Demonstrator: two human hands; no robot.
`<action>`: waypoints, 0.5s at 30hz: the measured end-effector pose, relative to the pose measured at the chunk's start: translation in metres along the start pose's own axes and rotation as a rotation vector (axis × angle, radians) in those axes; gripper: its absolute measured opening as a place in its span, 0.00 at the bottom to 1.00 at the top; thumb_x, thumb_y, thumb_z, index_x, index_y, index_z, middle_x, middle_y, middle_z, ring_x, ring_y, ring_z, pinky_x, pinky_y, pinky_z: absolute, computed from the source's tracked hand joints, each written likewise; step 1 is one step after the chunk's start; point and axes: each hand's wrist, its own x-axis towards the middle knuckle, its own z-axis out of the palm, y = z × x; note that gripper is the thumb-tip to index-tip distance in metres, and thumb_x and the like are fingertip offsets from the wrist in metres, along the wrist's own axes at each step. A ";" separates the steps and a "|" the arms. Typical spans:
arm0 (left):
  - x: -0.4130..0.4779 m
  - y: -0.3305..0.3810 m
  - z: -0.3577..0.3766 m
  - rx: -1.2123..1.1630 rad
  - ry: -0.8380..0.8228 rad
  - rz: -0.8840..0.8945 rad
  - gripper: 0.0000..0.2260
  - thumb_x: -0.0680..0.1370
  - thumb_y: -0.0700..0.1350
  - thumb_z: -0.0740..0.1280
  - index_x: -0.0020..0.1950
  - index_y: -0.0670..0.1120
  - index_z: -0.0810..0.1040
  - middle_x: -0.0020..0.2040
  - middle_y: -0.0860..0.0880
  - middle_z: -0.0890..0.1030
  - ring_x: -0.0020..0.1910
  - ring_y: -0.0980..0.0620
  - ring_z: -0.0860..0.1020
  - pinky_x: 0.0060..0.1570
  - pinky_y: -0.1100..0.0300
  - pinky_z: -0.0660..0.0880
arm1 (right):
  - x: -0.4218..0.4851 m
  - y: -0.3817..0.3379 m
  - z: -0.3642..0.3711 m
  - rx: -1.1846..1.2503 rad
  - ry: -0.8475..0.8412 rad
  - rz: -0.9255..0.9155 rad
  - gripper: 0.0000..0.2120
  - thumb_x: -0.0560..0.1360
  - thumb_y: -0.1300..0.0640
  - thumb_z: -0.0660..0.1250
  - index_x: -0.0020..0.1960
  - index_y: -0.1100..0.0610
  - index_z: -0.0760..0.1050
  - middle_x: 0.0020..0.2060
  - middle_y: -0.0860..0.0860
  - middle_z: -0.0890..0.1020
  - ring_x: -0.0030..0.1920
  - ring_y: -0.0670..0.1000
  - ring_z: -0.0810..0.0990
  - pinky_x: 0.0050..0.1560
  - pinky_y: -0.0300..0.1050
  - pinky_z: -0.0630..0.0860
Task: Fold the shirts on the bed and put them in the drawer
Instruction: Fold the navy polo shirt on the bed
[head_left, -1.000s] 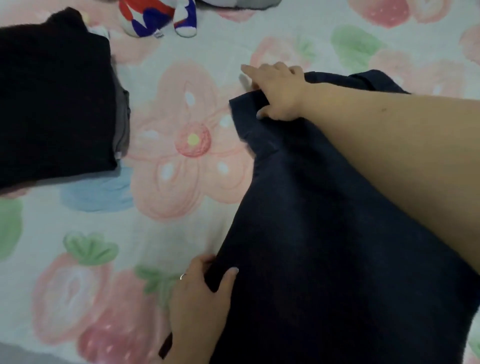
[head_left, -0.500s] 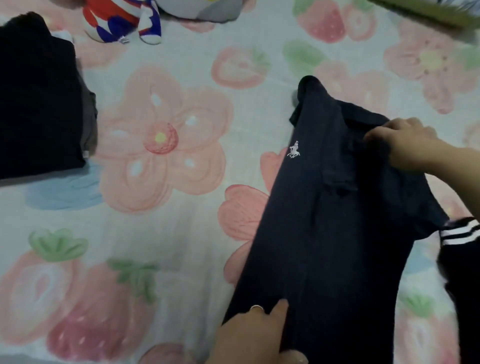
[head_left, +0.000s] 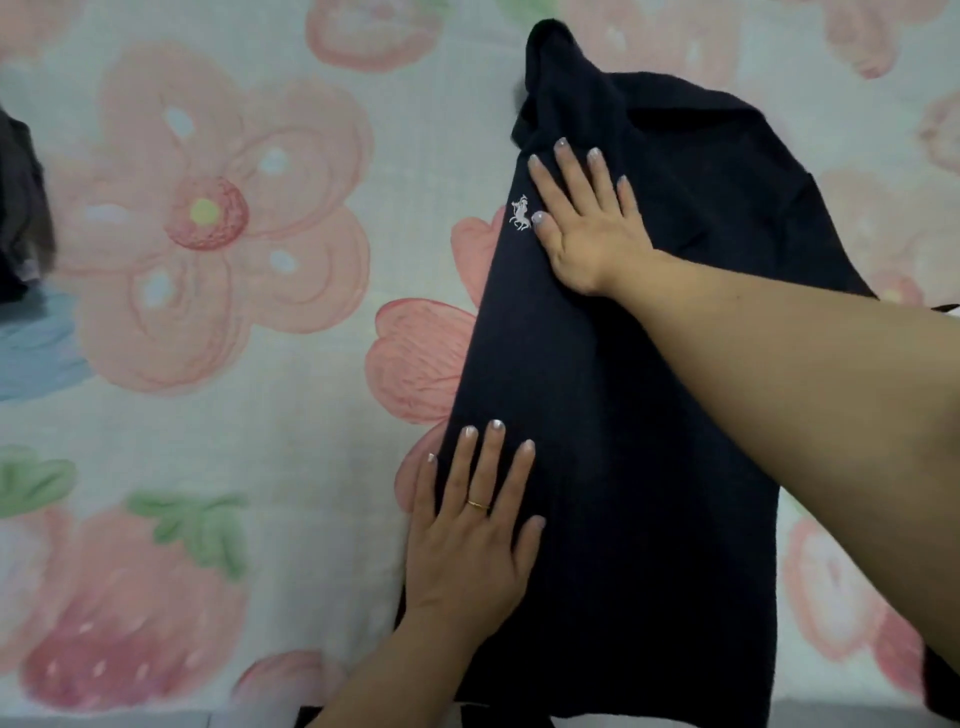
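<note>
Navy shirt (head_left: 649, 441) is laid lengthwise on the floral bedsheet (head_left: 260, 389). It is pressed flat by the left hand (head_left: 467, 545) at its lower left edge and the right hand (head_left: 587, 223) beside the logo (head_left: 521, 214), fingers straight and spread. Creases should be smoothed outward before the next fold.

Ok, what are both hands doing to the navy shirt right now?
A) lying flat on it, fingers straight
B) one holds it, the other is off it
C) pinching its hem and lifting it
A: the left hand and the right hand both lie palm-down on the navy shirt.
</note>
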 end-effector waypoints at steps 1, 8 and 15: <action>-0.002 0.001 -0.001 -0.001 0.016 0.014 0.25 0.75 0.54 0.56 0.71 0.47 0.69 0.72 0.43 0.68 0.72 0.43 0.63 0.70 0.46 0.51 | 0.000 -0.001 -0.008 0.039 -0.004 0.006 0.25 0.82 0.46 0.44 0.77 0.44 0.40 0.78 0.46 0.40 0.77 0.53 0.37 0.75 0.56 0.37; 0.068 0.028 -0.053 -0.200 0.264 0.070 0.21 0.75 0.48 0.58 0.61 0.39 0.79 0.58 0.41 0.81 0.58 0.40 0.76 0.59 0.43 0.71 | -0.129 0.031 -0.012 0.417 0.606 0.473 0.24 0.78 0.54 0.62 0.72 0.57 0.66 0.68 0.58 0.70 0.71 0.59 0.63 0.69 0.56 0.58; 0.207 0.154 -0.061 -0.289 -0.008 0.287 0.18 0.80 0.48 0.62 0.67 0.42 0.71 0.60 0.41 0.78 0.60 0.41 0.74 0.59 0.49 0.67 | -0.236 0.054 0.049 0.607 0.497 0.976 0.26 0.75 0.54 0.68 0.70 0.62 0.66 0.62 0.61 0.73 0.62 0.61 0.69 0.62 0.56 0.65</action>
